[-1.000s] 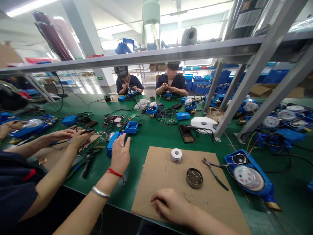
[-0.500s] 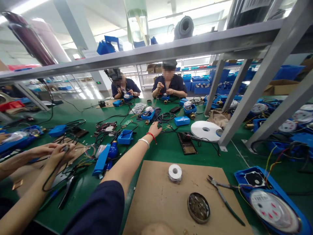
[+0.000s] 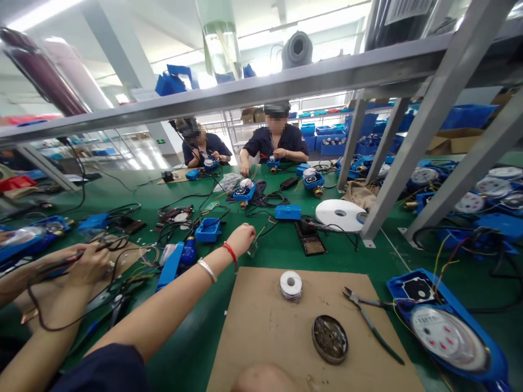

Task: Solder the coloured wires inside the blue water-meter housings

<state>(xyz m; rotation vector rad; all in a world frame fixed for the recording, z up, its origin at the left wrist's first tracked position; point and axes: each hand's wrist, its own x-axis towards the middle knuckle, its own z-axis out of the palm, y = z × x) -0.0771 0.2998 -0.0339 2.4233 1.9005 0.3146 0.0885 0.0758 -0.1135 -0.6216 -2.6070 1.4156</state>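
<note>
My left hand [image 3: 242,238], with a red cord and a silver bangle at the wrist, is closed over the table beyond the cardboard mat [image 3: 261,305]. It pinches a small circuit board [image 3: 253,249] with thin wires that trail toward a black cable. Beside those wires sits a blue box-shaped cover [image 3: 287,212]. At the bottom edge, only a blurred rounded part of my right hand [image 3: 261,379] shows over the mat; its fingers are hidden. On the mat lie a white-flanged solder spool [image 3: 291,286], a round tin [image 3: 329,338] and green-handled cutting pliers [image 3: 373,325].
A co-worker's hands [image 3: 87,264] work with a corded tool at left. A blue meter housing [image 3: 445,332] lies at right. Beyond are a white reel [image 3: 340,215], a black open case [image 3: 310,238] and two seated people. Slanted metal posts [image 3: 433,125] support a shelf overhead.
My left hand has drawn back toward me and lower, bringing the circuit board and wires along. The blue cover has shifted left and nearer. A person opposite has lowered one hand to the table.
</note>
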